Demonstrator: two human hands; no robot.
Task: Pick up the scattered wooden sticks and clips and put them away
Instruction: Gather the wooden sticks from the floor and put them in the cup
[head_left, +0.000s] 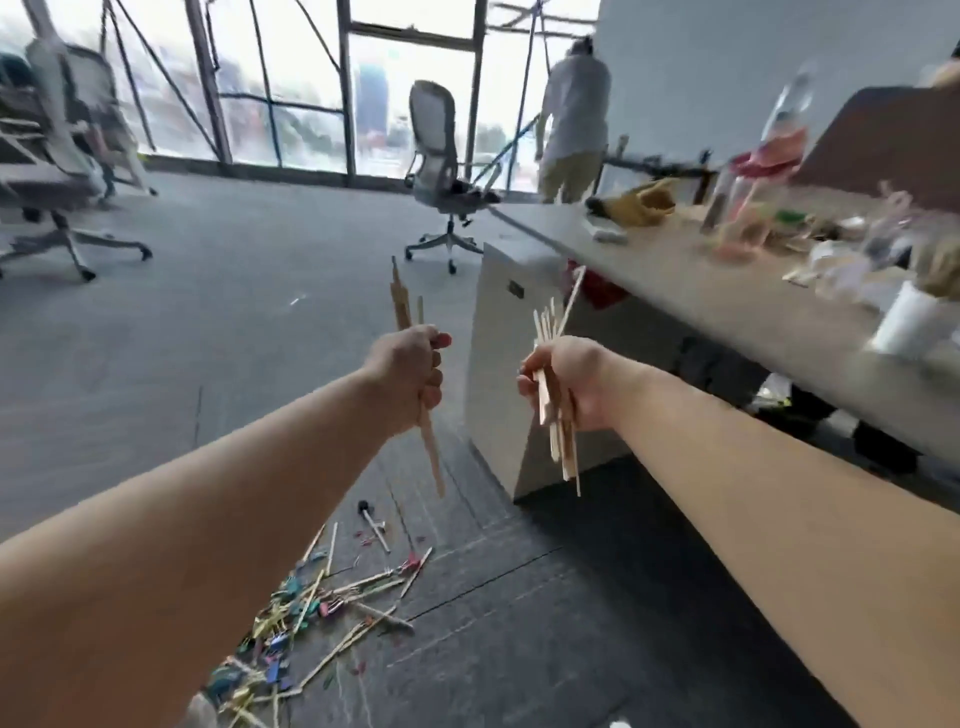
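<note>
Now L hand & R hand grip thin flat wooden sticks.

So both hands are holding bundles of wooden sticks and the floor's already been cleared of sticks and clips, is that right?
Not quite. The head view shows the left hand and right hand each gripping wooden sticks, but the floor is not cleared: a pile of sticks and clips lies scattered on the carpet.

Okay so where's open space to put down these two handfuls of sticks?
The near desk edge by the yellow glove is bare; its right end is cluttered. The carpet left of the cabinet is open. The floor pile is crowded.
</note>
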